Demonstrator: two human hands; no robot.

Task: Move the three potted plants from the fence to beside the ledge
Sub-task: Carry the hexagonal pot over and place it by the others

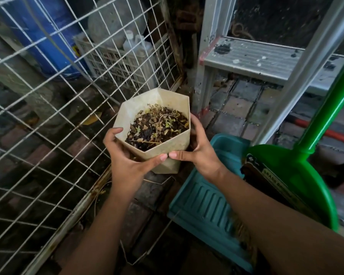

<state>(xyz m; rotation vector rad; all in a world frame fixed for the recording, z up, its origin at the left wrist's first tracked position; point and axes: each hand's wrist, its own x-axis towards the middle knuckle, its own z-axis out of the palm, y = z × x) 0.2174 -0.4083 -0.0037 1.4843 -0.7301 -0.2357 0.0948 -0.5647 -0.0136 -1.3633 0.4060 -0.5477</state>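
Note:
A cream, angular potted plant (168, 100) with dark soil and dried sprigs is held above the brick floor in the middle of the head view. My left hand (125, 155) grips its left and near side, and my right hand (195, 149) grips its right side, thumbs almost meeting on the near face. The white wire fence (48, 120) stands just to the left of the pot. No other potted plant shows in view.
A teal plastic tray (205, 211) lies on the floor under my right forearm. A green dustpan with a long handle (298, 175) leans at the right. An aluminium ladder step (252, 60) spans the back right. Behind the fence are a white crate (115, 62) and a blue barrel (48, 36).

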